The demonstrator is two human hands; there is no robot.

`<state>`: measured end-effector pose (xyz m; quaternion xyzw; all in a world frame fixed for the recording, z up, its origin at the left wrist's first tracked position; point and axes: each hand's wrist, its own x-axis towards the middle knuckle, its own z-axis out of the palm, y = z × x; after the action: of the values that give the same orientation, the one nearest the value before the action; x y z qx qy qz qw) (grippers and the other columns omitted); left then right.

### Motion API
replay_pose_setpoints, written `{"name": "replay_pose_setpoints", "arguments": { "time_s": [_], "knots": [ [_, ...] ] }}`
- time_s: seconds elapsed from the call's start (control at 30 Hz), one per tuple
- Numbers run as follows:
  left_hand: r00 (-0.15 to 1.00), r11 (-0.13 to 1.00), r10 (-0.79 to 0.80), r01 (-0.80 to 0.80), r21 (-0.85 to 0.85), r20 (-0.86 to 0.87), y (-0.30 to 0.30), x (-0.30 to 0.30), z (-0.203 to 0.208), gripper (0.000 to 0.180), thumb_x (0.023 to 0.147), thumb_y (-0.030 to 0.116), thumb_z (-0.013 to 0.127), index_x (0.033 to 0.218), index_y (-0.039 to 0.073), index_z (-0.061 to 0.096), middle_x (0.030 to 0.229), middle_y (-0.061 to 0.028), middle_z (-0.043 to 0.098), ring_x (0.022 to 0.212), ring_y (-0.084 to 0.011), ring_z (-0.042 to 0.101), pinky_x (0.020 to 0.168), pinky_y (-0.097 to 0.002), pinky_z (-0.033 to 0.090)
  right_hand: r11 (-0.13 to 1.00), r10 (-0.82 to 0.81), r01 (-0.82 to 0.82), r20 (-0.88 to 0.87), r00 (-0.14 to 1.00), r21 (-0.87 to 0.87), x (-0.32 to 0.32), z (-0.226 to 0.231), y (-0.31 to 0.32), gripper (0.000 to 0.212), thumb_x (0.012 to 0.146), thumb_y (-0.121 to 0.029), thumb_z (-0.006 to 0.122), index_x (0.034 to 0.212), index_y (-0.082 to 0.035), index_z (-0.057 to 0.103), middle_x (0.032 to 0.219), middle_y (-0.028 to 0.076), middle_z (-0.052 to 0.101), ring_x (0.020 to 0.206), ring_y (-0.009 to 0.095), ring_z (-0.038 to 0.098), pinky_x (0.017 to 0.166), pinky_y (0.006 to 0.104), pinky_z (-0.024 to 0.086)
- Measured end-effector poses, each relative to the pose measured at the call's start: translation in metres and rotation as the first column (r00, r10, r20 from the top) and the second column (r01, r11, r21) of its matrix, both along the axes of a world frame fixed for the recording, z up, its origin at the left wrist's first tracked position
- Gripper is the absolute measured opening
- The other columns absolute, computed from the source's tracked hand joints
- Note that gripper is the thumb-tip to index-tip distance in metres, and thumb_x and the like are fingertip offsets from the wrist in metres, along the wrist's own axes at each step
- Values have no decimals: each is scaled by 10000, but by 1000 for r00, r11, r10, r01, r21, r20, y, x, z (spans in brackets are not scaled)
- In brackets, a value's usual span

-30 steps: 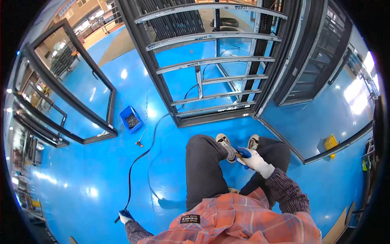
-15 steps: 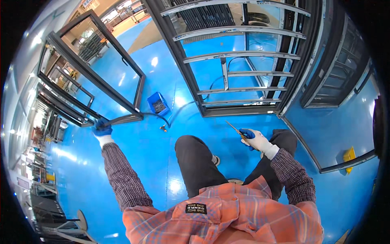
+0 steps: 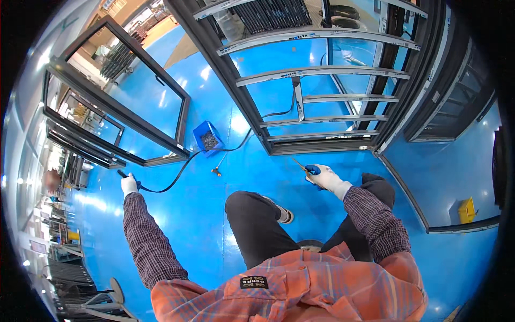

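My left hand [image 3: 129, 185], in a white glove with blue on the fingers, is closed round a black hose [image 3: 173, 186] at the left, low over the floor. A short dark end [image 3: 122, 174] of what it holds sticks out past the fingers. From that hand the hose loops right, past a blue bin [image 3: 207, 138], toward the large frame. My right hand [image 3: 328, 180], gloved alike, is closed on a thin pointed tool [image 3: 299, 165] above my right knee. Its tip points up and left; the fingers hide its handle, so its kind is unclear.
A large dark frame [image 3: 322, 147] with silver crossbars [image 3: 322, 72] stands ahead. Dark window frames [image 3: 177, 118] lean at the left. On the blue floor lie small grey pieces inside the blue bin, a small orange-tipped tool [image 3: 216, 172] and a yellow bin [image 3: 466, 210].
My left hand has moved slightly left and down, and the hose now sags in a wider loop to the bin. My right hand with the thin tool has shifted a little left.
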<state>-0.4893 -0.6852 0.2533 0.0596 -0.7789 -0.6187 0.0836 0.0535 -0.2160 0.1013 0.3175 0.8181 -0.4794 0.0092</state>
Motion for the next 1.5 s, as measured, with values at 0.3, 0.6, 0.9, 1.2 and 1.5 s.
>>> {"name": "replay_pose_setpoints", "arguments": {
  "time_s": [0.3,0.6,0.9,1.2,1.5],
  "knots": [
    [670,493,-633,735,465,-388,73,-3,109,223,857,256,568,920,43,567,688,-64,570,541,-196,553,534,-274,462,999,2,-6,-91,996,-38,-9,15,11,233,820,-266,579,976,-96,611,894,86,651,724,243,603,617,326,468],
    [806,780,-586,589,-212,82,107,75,68,269,861,278,549,908,19,604,635,-61,555,518,-188,533,513,-287,446,993,41,-32,-77,996,114,-5,-5,25,220,814,-227,597,1002,-114,608,943,66,649,746,239,615,657,327,486],
    [932,507,-355,127,-852,-72,77,15,53,275,795,225,634,943,-5,602,762,-138,627,671,-262,610,618,-355,495,989,111,-102,-79,991,109,-7,-9,21,300,798,-284,560,1026,-94,604,936,116,658,802,311,620,698,382,472],
    [712,553,-702,530,-643,-17,124,39,158,304,805,285,619,916,2,624,817,-116,648,725,-235,619,658,-333,497,989,116,-113,-17,993,96,-13,-13,20,371,793,-258,610,1131,-108,585,971,80,658,745,216,628,640,302,482],
    [887,551,-415,423,-719,203,143,97,167,310,844,359,571,866,57,635,751,-18,557,693,-113,527,696,-227,422,988,131,-135,60,990,72,-11,-1,18,549,789,-382,572,1247,-85,517,1090,112,635,895,280,624,778,354,489]
  ]
}}
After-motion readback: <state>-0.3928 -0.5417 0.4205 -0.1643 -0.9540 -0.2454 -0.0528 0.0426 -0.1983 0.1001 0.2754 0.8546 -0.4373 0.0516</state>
